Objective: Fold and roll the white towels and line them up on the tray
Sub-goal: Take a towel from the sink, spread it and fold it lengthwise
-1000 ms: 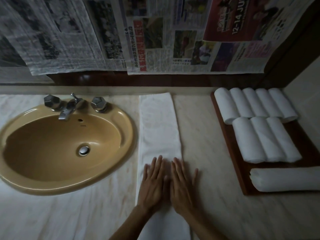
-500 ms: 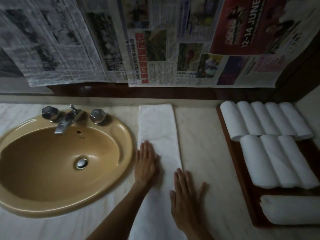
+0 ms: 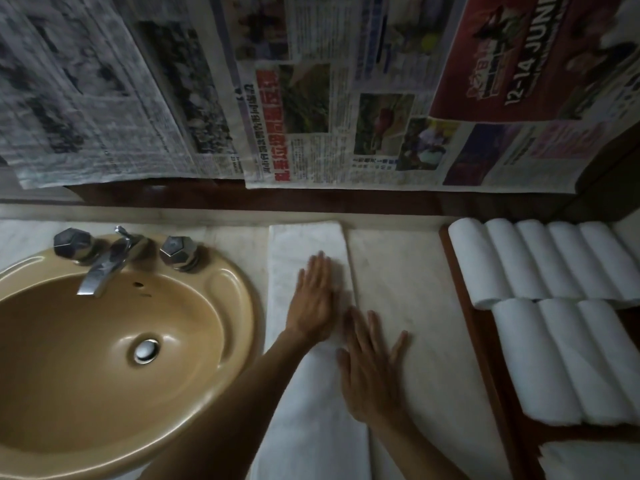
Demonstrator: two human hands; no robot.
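**White towel strip lay lengthwise on the marble bench, both hands flat upon it**

Marble made up the pale bench [image 3: 408, 271], and a mustard-coloured sink [image 3: 114, 344] with a chrome tap [image 3: 104, 268] and two faceted knobs filled its left side. Sheets of newspaper [image 3: 311, 116] hung across the far wall above a dark wooden ledge. On the right sat a dark wooden tray [image 3: 485, 344], close to the towel strip but apart from it, with bare marble between them.

The folded towel [image 3: 304, 244] lay between the sink and the tray as one long, narrow band. Its long axis ran from the far wall toward the near edge of the bench, its far end squared off just short of the ledge, its near end running out of view at the bottom.

The left hand [image 3: 313, 303] lay palm down on the towel's middle, fingers straight and together, pointing far; its forearm crossed the sink's near right rim. The right hand [image 3: 369, 368] pressed flat nearer by, at the strip's right edge, fingers straight and spread, the thumb out over the marble. Neither hand gripped anything.

On the tray, five rolled towels [image 3: 540, 261] lay side by side in the far row, three more rolls [image 3: 581, 358] in the row nearer, all with long axes running far to near. One further roll [image 3: 595, 459] lay crosswise at the near right corner, partly cut off by the frame.
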